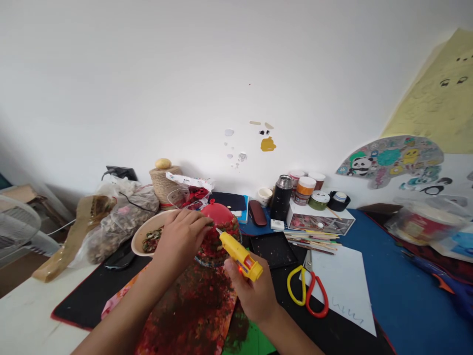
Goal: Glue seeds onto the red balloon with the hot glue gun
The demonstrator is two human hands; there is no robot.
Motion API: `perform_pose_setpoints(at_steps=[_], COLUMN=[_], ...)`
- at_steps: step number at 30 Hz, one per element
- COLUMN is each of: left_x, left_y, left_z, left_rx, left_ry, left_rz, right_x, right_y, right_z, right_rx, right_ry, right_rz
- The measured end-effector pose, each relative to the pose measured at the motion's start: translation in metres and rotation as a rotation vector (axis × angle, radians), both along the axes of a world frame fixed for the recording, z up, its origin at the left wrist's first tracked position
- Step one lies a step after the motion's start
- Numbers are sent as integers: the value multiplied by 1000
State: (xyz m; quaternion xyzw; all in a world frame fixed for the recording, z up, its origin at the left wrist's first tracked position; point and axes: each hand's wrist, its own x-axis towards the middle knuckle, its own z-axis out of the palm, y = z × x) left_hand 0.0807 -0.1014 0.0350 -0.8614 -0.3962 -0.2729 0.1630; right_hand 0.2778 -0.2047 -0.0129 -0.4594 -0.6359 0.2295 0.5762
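Observation:
A yellow glue gun [236, 254] is gripped in my right hand [254, 291], its nozzle pointing up and left, a small red light glowing on its body. My left hand [185, 234] pinches a small dark green piece [210, 224] close to that nozzle. Just behind both hands stands a red balloon [218, 213], its knot on top. Red, green and brown bits cover its lower part, which the hands partly hide. Left of it, a paper bowl [137, 239] holds similar bits, partly behind my left wrist. Beneath lies a paint-stained red sheet [185, 305].
Red-and-yellow-handled scissors [308, 291] lie on white paper [343, 281] at right. Behind are a black tray [273, 249], several brushes [314, 237], a black flask [281, 199] and paint jars [306, 186]. A twine spool [164, 185] and a stuffed plastic bag [118, 217] stand at left.

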Motion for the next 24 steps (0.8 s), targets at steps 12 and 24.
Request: perform_pose_setpoints(at_steps=[12,24], left_x=[0,-1], left_y=[4,3], left_z=[-3,-7], left_rx=[-59,-58], left_ry=[-77,-233], left_rz=[-61,-138], right_x=[-1,0], right_y=[0,-1], right_z=[0,-1], right_rx=[24,13], right_ry=[-22,-16], right_rz=[4,12])
